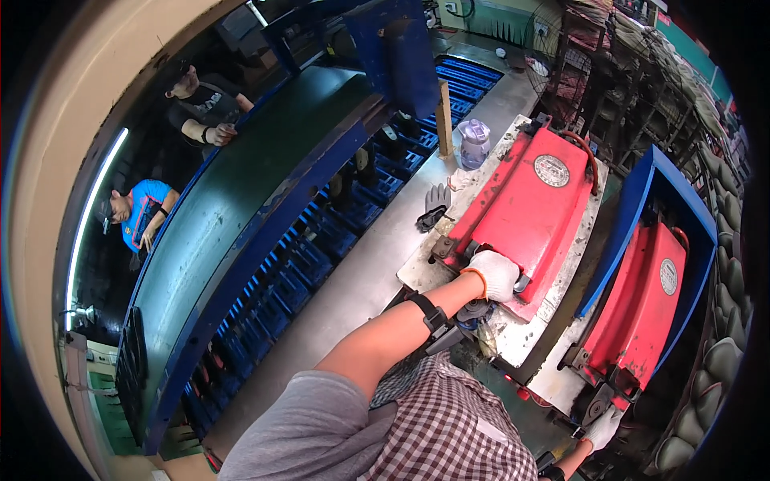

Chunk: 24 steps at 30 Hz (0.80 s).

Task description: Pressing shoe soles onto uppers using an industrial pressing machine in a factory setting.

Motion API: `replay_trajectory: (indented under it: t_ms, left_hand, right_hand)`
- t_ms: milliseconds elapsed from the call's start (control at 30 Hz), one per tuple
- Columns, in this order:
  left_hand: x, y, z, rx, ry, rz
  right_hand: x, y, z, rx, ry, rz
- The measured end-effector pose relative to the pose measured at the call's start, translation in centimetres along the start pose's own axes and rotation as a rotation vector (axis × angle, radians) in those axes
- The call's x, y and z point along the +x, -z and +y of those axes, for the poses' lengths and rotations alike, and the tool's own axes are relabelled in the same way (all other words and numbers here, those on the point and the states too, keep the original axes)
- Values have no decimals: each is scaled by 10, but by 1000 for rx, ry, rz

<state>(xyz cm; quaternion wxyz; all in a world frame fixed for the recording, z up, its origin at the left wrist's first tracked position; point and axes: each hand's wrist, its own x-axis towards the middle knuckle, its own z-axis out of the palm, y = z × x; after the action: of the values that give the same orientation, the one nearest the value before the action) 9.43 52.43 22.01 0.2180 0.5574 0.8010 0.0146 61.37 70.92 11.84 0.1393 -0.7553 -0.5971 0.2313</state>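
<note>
My left hand, in a white knit glove, closes round the dark handle at the near end of a red machine cover. This cover lies over a stained white base plate. A second red machine cover stands to the right, partly inside a blue metal hood. My right hand, gloved in white too, is at the near end of that second machine, beside its dark front bracket. Its fingers are partly hidden, so I cannot tell whether they grip anything.
A grey glove and a lilac bottle are on the metal table to the left. Beyond it runs a blue-framed conveyor, with two people on its far side. Stacked dark pieces line the right edge, near wire racks.
</note>
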Motion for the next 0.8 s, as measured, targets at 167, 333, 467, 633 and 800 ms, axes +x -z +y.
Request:
replay_trajectory:
  t_ms: [167,333,467,633,800]
  left_hand:
    - [-3,1,-1,-5,9,-5]
    - [-3,-1,-3,-5,-24,28]
    - [-4,5,-2,-18,22,-32]
    - [-1,9,-1,16,-9,-68]
    - [-1,10,-3,4,13,-74]
  right_hand:
    - [-5,-1,-7,1,76,51]
    - [14,-9,30,745,159,186]
    - [-42,-4,-38,758,396,326]
    - [-146,-35,-169,437,736,-641]
    - [-204,-98,-258,32,445,-1440]
